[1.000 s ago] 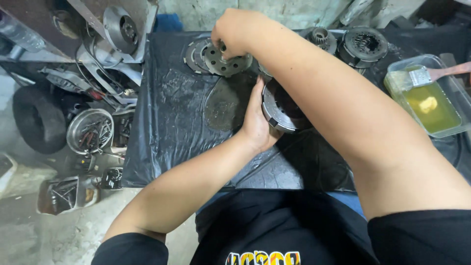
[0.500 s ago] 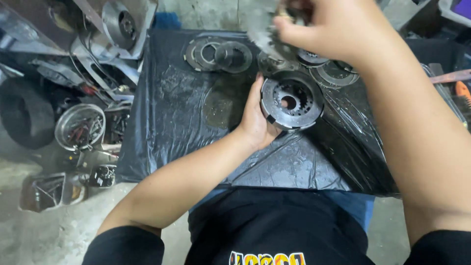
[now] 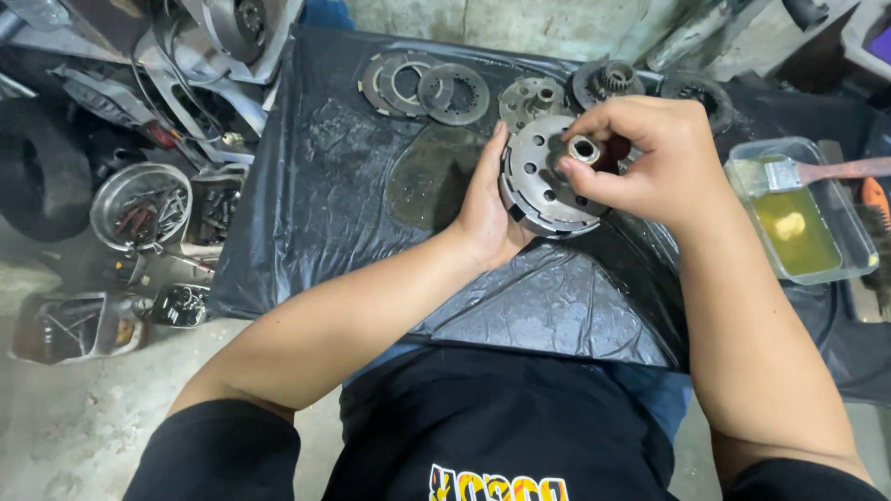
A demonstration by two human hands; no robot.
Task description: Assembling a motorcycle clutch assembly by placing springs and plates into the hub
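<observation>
Grey metal clutch hub, round and drilled with holes, sits on the black plastic sheet in the head view. Your left hand cups the hub's left rim, fingers curled against its edge. Your right hand rests on top of the hub, fingertips pinched closed around a small metal collar at its centre. Beyond the hub lie loose clutch plates and a toothed gear. Right of the hub stands a clear tray of yellow fluid with a brush laid across it.
</observation>
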